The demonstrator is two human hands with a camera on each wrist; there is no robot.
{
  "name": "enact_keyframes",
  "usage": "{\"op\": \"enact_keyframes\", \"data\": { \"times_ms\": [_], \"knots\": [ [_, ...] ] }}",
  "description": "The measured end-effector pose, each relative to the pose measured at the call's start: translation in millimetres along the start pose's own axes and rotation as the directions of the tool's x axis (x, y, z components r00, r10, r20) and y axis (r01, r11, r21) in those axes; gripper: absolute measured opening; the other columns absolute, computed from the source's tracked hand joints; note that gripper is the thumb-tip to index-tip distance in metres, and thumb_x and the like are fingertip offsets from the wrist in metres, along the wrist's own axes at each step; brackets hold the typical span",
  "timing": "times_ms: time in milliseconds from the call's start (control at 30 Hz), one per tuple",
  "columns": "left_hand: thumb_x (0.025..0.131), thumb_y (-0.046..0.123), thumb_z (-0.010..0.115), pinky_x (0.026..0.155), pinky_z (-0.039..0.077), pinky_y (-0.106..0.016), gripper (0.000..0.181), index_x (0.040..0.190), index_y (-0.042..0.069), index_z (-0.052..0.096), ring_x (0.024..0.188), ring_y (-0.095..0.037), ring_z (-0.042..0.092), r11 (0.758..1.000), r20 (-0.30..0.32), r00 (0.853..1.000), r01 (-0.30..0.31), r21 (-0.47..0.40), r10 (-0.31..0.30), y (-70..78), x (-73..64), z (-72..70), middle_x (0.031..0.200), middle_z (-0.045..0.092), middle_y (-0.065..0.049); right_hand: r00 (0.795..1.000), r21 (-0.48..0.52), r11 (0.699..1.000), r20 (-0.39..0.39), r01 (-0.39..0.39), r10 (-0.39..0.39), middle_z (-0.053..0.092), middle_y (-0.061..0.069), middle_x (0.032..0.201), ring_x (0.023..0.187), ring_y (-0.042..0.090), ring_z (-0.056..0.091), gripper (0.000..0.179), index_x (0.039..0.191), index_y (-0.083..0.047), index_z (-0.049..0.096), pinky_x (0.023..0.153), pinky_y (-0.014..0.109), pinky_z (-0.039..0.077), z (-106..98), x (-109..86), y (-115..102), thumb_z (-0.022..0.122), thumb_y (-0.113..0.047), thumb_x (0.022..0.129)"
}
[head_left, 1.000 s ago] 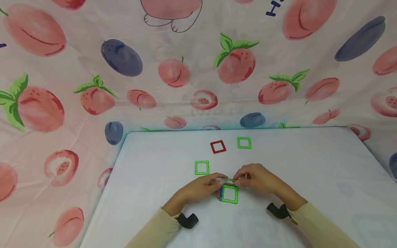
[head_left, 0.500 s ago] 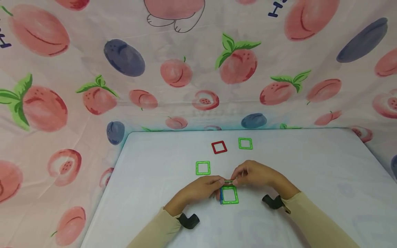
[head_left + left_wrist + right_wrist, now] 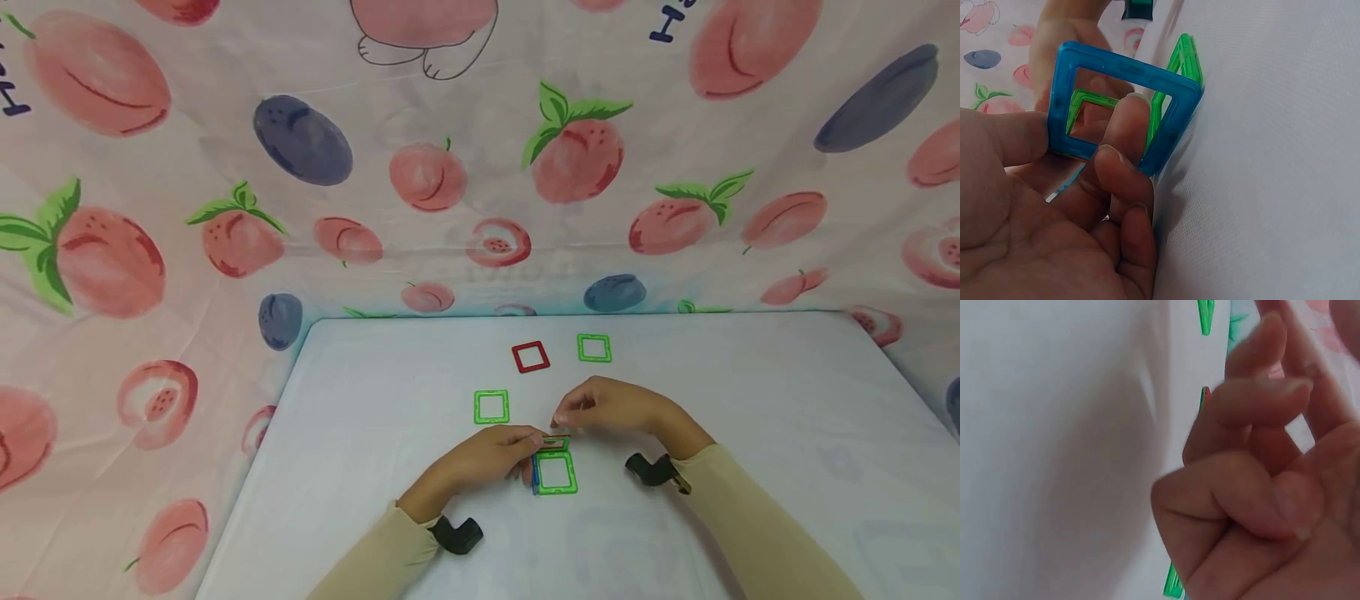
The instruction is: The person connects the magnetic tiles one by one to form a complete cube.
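Note:
My left hand [image 3: 483,458] grips a blue square magnetic tile [image 3: 1129,66], thumb on one edge and fingers behind and through its frame. That tile stands upright along the left side of a green square tile [image 3: 557,490] lying flat. At the back of the flat tile rises another green tile [image 3: 567,444], with a thin red edge showing at its top; my left fingertips reach it. My right hand [image 3: 630,408] hovers just behind and right of this group, fingers loosely bent. In the right wrist view nothing shows between those fingers, though the fingertips are partly hidden.
Farther back on the white table [image 3: 390,467] lie a loose green tile [image 3: 477,407], a red tile [image 3: 517,359] and another green tile [image 3: 594,337]. A fruit-printed cloth [image 3: 450,108] hangs behind the table. A black wrist mount [image 3: 457,535] sits on each sleeve.
My right hand has come off the upright tile at the back, rising and shifting a little backward and left. My left hand stays in place holding the blue tile.

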State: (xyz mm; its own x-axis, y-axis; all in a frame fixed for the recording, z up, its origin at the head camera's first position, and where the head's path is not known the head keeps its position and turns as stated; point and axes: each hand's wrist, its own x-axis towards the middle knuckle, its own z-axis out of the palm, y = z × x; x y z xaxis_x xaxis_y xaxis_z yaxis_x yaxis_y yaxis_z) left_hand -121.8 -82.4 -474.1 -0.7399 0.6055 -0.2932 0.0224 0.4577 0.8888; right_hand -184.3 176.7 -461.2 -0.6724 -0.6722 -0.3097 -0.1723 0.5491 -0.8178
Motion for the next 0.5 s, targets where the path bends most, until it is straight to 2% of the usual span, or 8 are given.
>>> {"op": "enact_keyframes", "data": {
  "times_ms": [133,233,300,400,500],
  "knots": [
    [0.109,0.037,0.047,0.071,0.041,-0.024,0.03,0.123,0.023,0.07,0.071,-0.012,0.054,1.0,0.003,1.0,0.001,-0.01,-0.001,-0.3,0.0,-0.7,0.077,0.068,-0.007,0.999,-0.082,0.996,-0.043,-0.016,0.012,0.074,-0.005,0.111,0.1,0.017,0.06,0.022,0.115,-0.025,0.078,0.089,0.037,0.047,-1.9,16.5,-3.2,0.066,-0.036,0.1],
    [0.109,0.037,0.047,0.071,0.041,-0.023,0.029,0.123,0.024,0.07,0.07,-0.01,0.053,1.0,0.003,1.0,-0.005,-0.014,0.005,-1.1,0.3,-0.8,0.077,0.068,-0.007,1.0,-0.152,0.988,-0.02,-0.001,-0.002,0.072,-0.009,0.118,0.103,0.014,0.059,0.023,0.121,-0.029,0.075,0.091,0.036,0.046,-0.6,28.6,-6.2,0.065,-0.033,0.101],
    [0.109,0.037,0.047,0.071,0.041,-0.024,0.029,0.122,0.024,0.07,0.07,-0.01,0.053,1.0,0.005,1.0,-0.008,-0.018,0.008,-1.3,0.3,-0.8,0.077,0.068,-0.007,1.0,-0.188,0.982,0.013,0.017,-0.014,0.071,-0.009,0.11,0.096,0.013,0.057,0.026,0.127,-0.031,0.072,0.087,0.035,0.044,0.5,35.2,-8.9,0.063,-0.027,0.102],
    [0.109,0.038,0.047,0.071,0.04,-0.024,0.029,0.119,0.023,0.07,0.07,-0.011,0.053,1.0,0.008,1.0,-0.005,-0.027,0.005,-1.5,-0.2,-0.5,0.076,0.067,-0.007,0.998,-0.226,0.974,0.062,0.016,-0.002,0.061,-0.008,0.085,0.076,0.012,0.05,0.034,0.134,-0.037,0.067,0.078,0.032,0.041,1.8,43.5,-14.7,0.06,-0.022,0.103],
    [0.109,0.039,0.047,0.072,0.04,-0.024,0.03,0.116,0.021,0.07,0.07,-0.01,0.052,1.0,0.009,1.0,-0.01,-0.019,0.01,-1.6,-0.8,-0.5,0.076,0.067,-0.008,0.996,-0.264,0.964,0.092,0.029,-0.005,0.063,-0.011,0.086,0.068,0.011,0.044,0.038,0.137,-0.038,0.064,0.075,0.03,0.041,2.2,51.1,-21.0,0.061,-0.02,0.103]
  ]
}}
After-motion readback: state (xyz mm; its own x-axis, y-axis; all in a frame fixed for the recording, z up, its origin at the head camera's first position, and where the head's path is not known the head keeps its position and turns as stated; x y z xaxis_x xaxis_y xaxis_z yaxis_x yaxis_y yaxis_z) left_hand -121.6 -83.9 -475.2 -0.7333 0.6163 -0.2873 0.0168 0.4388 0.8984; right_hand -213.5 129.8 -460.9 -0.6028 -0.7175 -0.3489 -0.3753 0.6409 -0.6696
